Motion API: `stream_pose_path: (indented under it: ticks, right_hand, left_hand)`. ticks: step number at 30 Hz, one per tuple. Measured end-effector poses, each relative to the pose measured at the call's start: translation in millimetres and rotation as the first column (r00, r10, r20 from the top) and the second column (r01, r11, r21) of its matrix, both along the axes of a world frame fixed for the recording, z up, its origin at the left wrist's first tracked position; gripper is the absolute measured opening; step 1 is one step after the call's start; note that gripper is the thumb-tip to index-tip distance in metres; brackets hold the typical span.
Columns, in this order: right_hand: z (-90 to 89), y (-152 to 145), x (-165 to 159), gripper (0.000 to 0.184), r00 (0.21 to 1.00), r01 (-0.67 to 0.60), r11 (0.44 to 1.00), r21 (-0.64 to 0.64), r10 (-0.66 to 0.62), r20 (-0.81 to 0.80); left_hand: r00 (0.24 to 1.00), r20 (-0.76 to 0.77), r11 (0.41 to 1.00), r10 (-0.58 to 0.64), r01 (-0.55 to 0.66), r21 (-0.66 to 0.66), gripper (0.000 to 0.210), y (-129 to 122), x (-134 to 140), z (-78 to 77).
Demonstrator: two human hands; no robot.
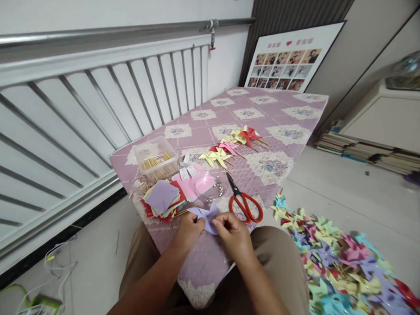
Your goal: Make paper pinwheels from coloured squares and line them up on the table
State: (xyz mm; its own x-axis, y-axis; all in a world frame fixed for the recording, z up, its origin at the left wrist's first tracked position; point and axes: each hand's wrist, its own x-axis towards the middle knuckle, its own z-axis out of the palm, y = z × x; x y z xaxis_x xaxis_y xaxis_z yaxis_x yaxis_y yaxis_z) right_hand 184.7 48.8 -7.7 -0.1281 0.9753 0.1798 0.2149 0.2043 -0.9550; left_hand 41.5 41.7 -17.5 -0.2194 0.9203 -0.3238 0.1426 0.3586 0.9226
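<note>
1. Purple paper right in the thick of it: a pinwheel (207, 216), held just over the near corner of the tablecloth (200, 261), between both hands!
2. Left hand (189, 230) on its left side, thumb pressed on top, fingers curled beneath, a firm pinch on the paper.
3. Over to the right hand (232, 232): thumb and forefinger drawn together, tips touching the pinwheel's right side. Anything tiny between them? Cannot tell from here.
4. Just beside that right hand, red-handled scissors (237, 192), blades pointing away from the person.
5. Near the left hand, a stack of coloured paper squares (162, 197), purple on top, red and yellow peeping out below.
6. Beyond the stack, a clear plastic box (166, 170) with wooden sticks (156, 160) inside, and pink paper (195, 184) lying to its right.
7. Further up the table, a row of pinwheels on sticks (220, 155), yellow, pink and red, overlapping nicely.
8. And down on the floor at right, what a crowd: a big heap of many-coloured pinwheels (344, 261)!
</note>
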Motion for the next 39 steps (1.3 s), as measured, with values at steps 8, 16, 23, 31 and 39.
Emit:
stream_pose_path:
  ticks: [8, 16, 23, 31, 39]
  right_hand:
    - [1.4, 2, -11, 0.014, 0.961, -0.127, 0.982, 0.140, 0.087, 0.263]
    - [-2.3, 4, -9, 0.016, 0.947, -0.179, 0.968, 0.178, 0.120, 0.299]
    - [-7.6, 7, -8, 0.016, 0.950, -0.209, 0.965, 0.157, 0.163, 0.267]
    - [-12.7, 9, -6, 0.014, 0.956, -0.186, 0.976, 0.114, 0.153, 0.250]
    - [-8.5, 8, -4, 0.013, 0.947, -0.174, 0.968, 0.181, 0.114, 0.301]
  left_hand:
    - [0.997, -0.068, 1.000, -0.020, 0.021, 0.010, 0.013, 0, -1, 1.2]
    - [0.996, -0.090, 1.000, -0.012, 0.013, 0.012, 0.015, 0, -3, -6.3]
    - [0.999, -0.047, 1.000, -0.019, 0.018, -0.011, 0.012, 0, -4, -4.7]
    - [0.996, -0.079, 0.999, -0.030, 0.027, -0.029, 0.016, 0, -5, -2.9]
    - [0.993, -0.108, 0.999, -0.035, 0.034, -0.017, 0.018, 0, -6, -3.1]
